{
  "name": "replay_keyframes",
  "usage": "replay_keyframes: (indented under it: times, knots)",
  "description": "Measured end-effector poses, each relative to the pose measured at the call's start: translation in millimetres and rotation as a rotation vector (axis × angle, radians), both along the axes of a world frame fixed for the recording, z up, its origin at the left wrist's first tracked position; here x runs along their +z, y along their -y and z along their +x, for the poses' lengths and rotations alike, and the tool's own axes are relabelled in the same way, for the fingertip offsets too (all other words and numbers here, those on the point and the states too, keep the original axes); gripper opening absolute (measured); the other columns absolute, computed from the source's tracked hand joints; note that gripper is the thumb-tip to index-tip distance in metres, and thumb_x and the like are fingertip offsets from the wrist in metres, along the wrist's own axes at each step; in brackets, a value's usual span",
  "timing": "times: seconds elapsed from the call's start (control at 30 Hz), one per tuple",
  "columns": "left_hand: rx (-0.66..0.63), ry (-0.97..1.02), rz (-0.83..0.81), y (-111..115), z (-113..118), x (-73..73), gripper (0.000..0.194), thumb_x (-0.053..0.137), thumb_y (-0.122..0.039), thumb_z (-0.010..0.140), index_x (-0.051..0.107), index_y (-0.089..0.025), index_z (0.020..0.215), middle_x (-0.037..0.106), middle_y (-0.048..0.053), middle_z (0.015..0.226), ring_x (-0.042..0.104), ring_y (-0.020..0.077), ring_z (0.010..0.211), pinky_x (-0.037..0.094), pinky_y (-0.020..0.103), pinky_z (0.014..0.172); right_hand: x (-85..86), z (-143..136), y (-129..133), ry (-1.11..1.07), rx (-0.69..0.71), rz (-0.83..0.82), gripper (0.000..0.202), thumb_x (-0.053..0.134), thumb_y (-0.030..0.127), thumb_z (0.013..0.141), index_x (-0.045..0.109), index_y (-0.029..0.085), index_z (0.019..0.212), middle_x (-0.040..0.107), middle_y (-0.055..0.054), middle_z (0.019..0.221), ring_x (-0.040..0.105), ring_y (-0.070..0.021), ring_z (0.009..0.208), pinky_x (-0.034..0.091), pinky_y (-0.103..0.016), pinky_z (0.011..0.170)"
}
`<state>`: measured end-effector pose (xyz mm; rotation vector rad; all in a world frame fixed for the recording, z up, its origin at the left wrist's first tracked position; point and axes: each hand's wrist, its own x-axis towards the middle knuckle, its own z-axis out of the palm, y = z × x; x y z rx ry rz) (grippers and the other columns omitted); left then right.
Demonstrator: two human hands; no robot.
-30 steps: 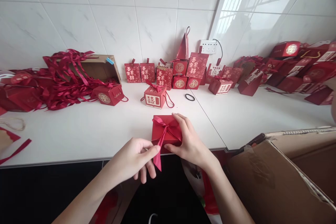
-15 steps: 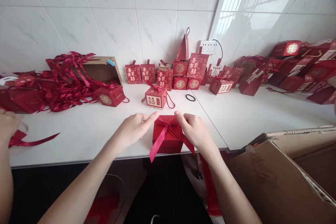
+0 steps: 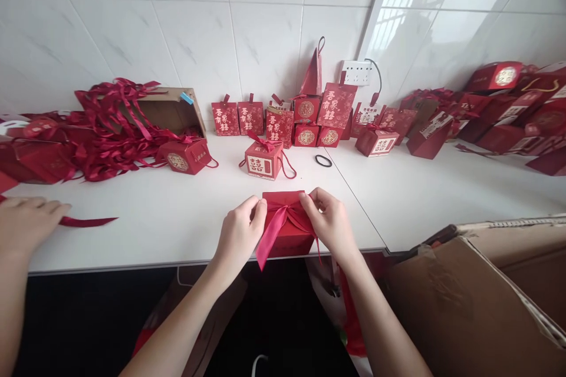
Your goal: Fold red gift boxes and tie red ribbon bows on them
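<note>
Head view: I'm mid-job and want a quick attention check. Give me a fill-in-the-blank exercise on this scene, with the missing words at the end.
The left hand and the right hand flank a box coloured ____.
Its ribbon is knotted on the box's ____ face.
The small ring lying on the white table is coloured ____.
A co-worker's hand shows at the picture's ____ edge.

Missing words: red; top; black; left.
</note>
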<state>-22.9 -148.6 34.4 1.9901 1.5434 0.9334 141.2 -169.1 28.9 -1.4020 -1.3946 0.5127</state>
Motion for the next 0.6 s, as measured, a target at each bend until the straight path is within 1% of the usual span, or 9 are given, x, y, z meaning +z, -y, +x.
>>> replay_keyframes:
  times: [0.13, 0.23, 0.3, 0.37, 0.43, 0.5, 0.53, 0.57, 0.6]
  knots:
    - [-0.003, 0.046, 0.002, 0.0, 1.5, -2.8, 0.035, 0.035, -0.038, 0.086, 0.021, -0.020, 0.059, 0.019, -0.006, 0.052, 0.022, 0.0094, 0.047, 0.023, 0.022, 0.048, -6.3, -0.3, 1.0, -0.136, 0.015, -0.017, 0.037, 0.047, 0.044, 0.084, 0.033, 0.020, 0.059, 0.030, 0.006, 0.056, 0.028, -0.0083, 0.054, 0.024, -0.022, 0.050]
    - [0.002, 0.109, -0.009, -0.1, 4.0, -6.0, 0.035, 0.036, -0.036, 0.085, 0.020, -0.020, 0.058, 0.018, -0.006, 0.052, 0.021, 0.0090, 0.048, 0.021, 0.023, 0.047, -11.8, -3.4, 0.8, -0.265, -0.010, -0.017, 0.040, 0.048, 0.047, 0.082, 0.030, 0.020, 0.058, 0.025, 0.007, 0.055, 0.022, -0.0079, 0.052, 0.021, -0.022, 0.048]
    - [0.008, 0.169, -0.021, -0.4, 5.1, -7.8, 0.034, 0.037, -0.035, 0.084, 0.021, -0.020, 0.058, 0.018, -0.006, 0.052, 0.020, 0.0086, 0.048, 0.021, 0.022, 0.046, -14.5, -3.9, -0.4, -0.358, 0.006, -0.031, 0.043, 0.049, 0.050, 0.080, 0.028, 0.021, 0.057, 0.023, 0.007, 0.055, 0.020, -0.0073, 0.051, 0.020, -0.022, 0.047]
    - [-0.011, 0.241, -0.060, -1.4, 4.7, -8.0, 0.035, 0.039, -0.035, 0.083, 0.021, -0.020, 0.057, 0.018, -0.006, 0.053, 0.021, 0.0082, 0.048, 0.021, 0.021, 0.046, -16.6, -0.2, -2.2, -0.411, 0.076, -0.076, 0.045, 0.052, 0.054, 0.078, 0.030, 0.020, 0.058, 0.026, 0.007, 0.054, 0.023, -0.0069, 0.050, 0.022, -0.021, 0.047]
    - [-0.073, 0.324, -0.158, -3.7, 2.5, -5.6, 0.035, 0.041, -0.037, 0.081, 0.023, -0.019, 0.056, 0.022, -0.006, 0.052, 0.025, 0.0077, 0.047, 0.023, 0.020, 0.044, -18.3, 8.6, -3.5, -0.421, 0.143, -0.097, 0.044, 0.054, 0.057, 0.076, 0.037, 0.020, 0.062, 0.035, 0.006, 0.058, 0.033, -0.0077, 0.052, 0.030, -0.021, 0.050]
    - [-0.153, 0.394, -0.294, -7.3, -1.1, -1.3, 0.035, 0.040, -0.042, 0.081, 0.031, -0.019, 0.056, 0.030, -0.005, 0.052, 0.035, 0.0087, 0.047, 0.029, 0.019, 0.043, -19.9, 20.9, -3.1, -0.429, 0.183, -0.073, 0.043, 0.056, 0.062, 0.073, 0.046, 0.020, 0.077, 0.050, 0.001, 0.073, 0.048, -0.0116, 0.066, 0.041, -0.025, 0.062]
    - [-0.181, 0.409, -0.347, -9.6, -3.0, 1.2, 0.036, 0.038, -0.047, 0.081, 0.036, -0.019, 0.058, 0.036, -0.004, 0.054, 0.040, 0.0103, 0.048, 0.033, 0.020, 0.042, -20.6, 27.1, -2.1, -0.431, 0.219, -0.057, 0.049, 0.057, 0.066, 0.070, 0.048, 0.021, 0.089, 0.054, -0.003, 0.088, 0.054, -0.0153, 0.079, 0.044, -0.029, 0.072]
    - [-0.199, 0.404, -0.382, -12.0, -4.8, 3.6, 0.039, 0.036, -0.052, 0.082, 0.040, -0.019, 0.060, 0.040, -0.003, 0.056, 0.045, 0.0122, 0.050, 0.037, 0.021, 0.041, -21.1, 32.8, -0.7, -0.426, 0.275, -0.051, 0.061, 0.059, 0.070, 0.065, 0.046, 0.024, 0.104, 0.054, -0.007, 0.106, 0.054, -0.0196, 0.096, 0.045, -0.034, 0.081]
    - [-0.205, 0.377, -0.398, -14.3, -6.2, 5.6, 0.043, 0.035, -0.057, 0.081, 0.043, -0.019, 0.063, 0.043, -0.002, 0.058, 0.048, 0.0136, 0.052, 0.039, 0.022, 0.041, -21.3, 37.4, 1.1, -0.404, 0.353, -0.064, 0.077, 0.061, 0.072, 0.059, 0.040, 0.026, 0.117, 0.047, -0.011, 0.123, 0.049, -0.0236, 0.112, 0.042, -0.038, 0.089]
